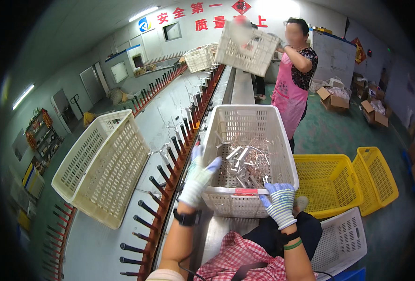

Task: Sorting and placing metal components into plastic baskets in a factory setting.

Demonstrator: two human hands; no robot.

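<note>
A white plastic basket (212, 191) with slotted walls stands in front of me on a metal ledge. Small silvery metal strips and coppery bits (242, 159) lie scattered on its floor. My right hand (281, 201), in a striped white glove with bluish fingers, has its fingers hooked over the near rim by the right corner. Just left of the basket, my gloved left hand (199, 178) is raised with thumb and fingers apart, a little blurred, and nothing shows in it. Whether it touches the basket wall is unclear.
Rows of upright black-gripped pegs (173, 157) line the conveyor (153, 133) to the left, which carries another white basket (102, 168). A co-worker (294, 79) in a pink apron lifts a white basket (245, 49) ahead. Yellow baskets (327, 180) stand right; open cartons (334, 97) lie beyond.
</note>
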